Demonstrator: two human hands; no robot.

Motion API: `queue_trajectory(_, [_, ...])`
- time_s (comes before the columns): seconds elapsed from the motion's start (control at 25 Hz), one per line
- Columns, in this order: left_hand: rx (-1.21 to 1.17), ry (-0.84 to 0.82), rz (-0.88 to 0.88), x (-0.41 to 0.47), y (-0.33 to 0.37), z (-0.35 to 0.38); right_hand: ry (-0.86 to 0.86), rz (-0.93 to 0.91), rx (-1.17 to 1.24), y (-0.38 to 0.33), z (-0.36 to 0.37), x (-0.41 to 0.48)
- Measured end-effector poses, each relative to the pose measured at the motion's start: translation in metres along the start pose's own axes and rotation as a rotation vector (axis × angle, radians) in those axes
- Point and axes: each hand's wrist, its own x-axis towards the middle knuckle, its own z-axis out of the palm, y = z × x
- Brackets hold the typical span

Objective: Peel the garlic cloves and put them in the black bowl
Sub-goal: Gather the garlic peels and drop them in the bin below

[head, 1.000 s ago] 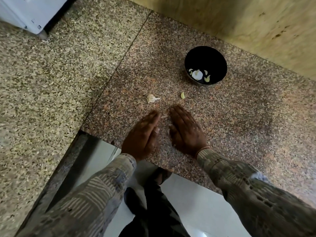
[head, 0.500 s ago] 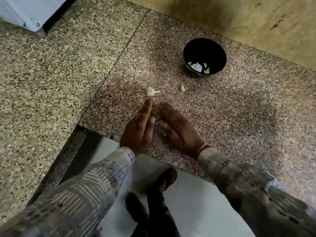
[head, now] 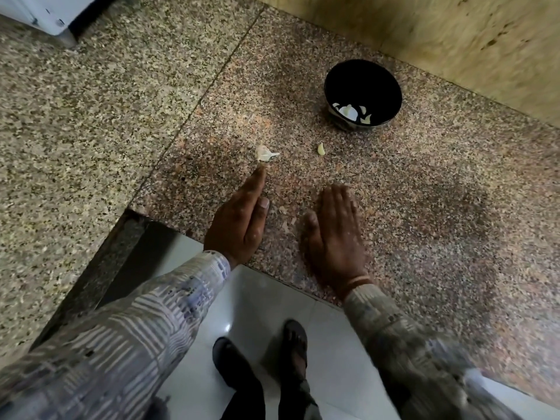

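though blurred, right hand [head: 333,234] flat

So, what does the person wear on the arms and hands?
The left hand and right hand are bare. The left sleeve is long, pale, with grey-blue stripes; the right sleeve looks alike, blurred. A thin band circles the right wrist.

I see a speckled granite tabletop [head: 424,222] in two slabs meeting at a seam [head: 212,83], a yellowish wall [head: 454,34] behind it, a white appliance [head: 39,10] at far left, and glossy white floor tiles [head: 257,301] below.
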Motion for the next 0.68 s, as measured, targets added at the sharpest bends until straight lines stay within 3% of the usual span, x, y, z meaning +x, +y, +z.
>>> queue_trajectory(0.12, [-0.004, 0.022, 0.008, -0.003, 0.000, 0.000, -0.028, -0.044, -0.066, -0.019, 0.013, 0.000])
queue_trajectory(0.28, [-0.102, 0.011, -0.050, 0.000, 0.010, -0.007, -0.114, -0.413, -0.064, -0.015, 0.005, 0.023])
queue_trajectory(0.44, [-0.901, 0.542, -0.774, -0.041, 0.036, -0.022, -0.106, -0.486, 0.063, -0.010, 0.013, 0.047])
queue_trajectory(0.48, [-1.034, 0.531, -0.985, -0.061, 0.038, -0.021, -0.092, -0.498, 0.186, -0.006, 0.015, 0.054])
queue_trajectory(0.52, [-1.147, 0.423, -1.194, -0.079, 0.039, -0.017, -0.071, -0.462, 0.350, -0.003, 0.015, 0.062])
queue_trajectory(0.6, [-1.346, 0.031, -1.472, -0.102, 0.041, -0.003, -0.022, -0.382, 0.603, -0.001, 0.013, 0.077])
queue_trajectory(0.68, [-1.434, -0.271, -1.541, -0.104, 0.039, 0.016, -0.013, -0.424, 0.578, -0.004, 0.014, 0.079])
